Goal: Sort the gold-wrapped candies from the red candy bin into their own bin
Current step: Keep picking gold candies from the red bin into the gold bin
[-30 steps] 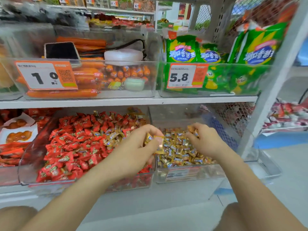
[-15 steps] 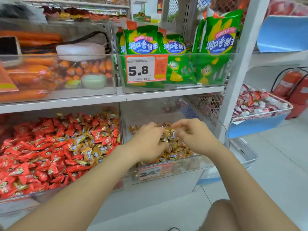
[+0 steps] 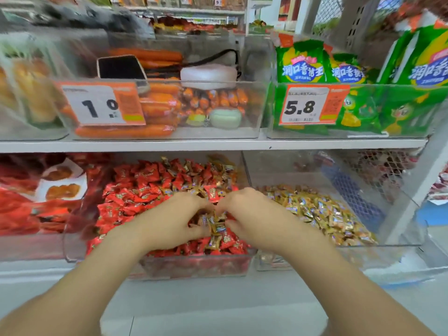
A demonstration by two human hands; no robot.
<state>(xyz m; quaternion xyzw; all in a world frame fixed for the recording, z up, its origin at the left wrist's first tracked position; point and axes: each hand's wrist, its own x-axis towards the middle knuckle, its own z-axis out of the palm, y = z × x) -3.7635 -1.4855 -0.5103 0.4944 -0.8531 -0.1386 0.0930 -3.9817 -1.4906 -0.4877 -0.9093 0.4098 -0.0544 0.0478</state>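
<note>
I am reaching both hands into the red candy bin (image 3: 194, 265), over its front right corner. My left hand (image 3: 174, 221) and my right hand (image 3: 254, 217) are facing each other fingertip to fingertip, very close together. The fingers of both are curling inward and gripping a small cluster of gold-wrapped candies (image 3: 215, 229) between them. The cluster is lying on top of the red candies (image 3: 135, 197) that are filling the rest of this bin. More gold wrappers are showing among the red ones toward the bin's back right corner, though the blur is keeping me from counting them.

The gold candy bin (image 3: 315, 258) is sitting just beside the red one, on its right, on the same lower shelf level. A heap of gold pieces is spreading across its floor toward the front right corner.

Above both bins the white shelf board (image 3: 218, 144) is carrying two more clear bins. The one toward the left edge is holding orange sausages (image 3: 126, 130) behind a price tag reading 1.0 (image 3: 97, 105). The one toward the right edge is holding green snack packs (image 3: 303, 66) behind a tag reading 5.8 (image 3: 308, 106).
</note>
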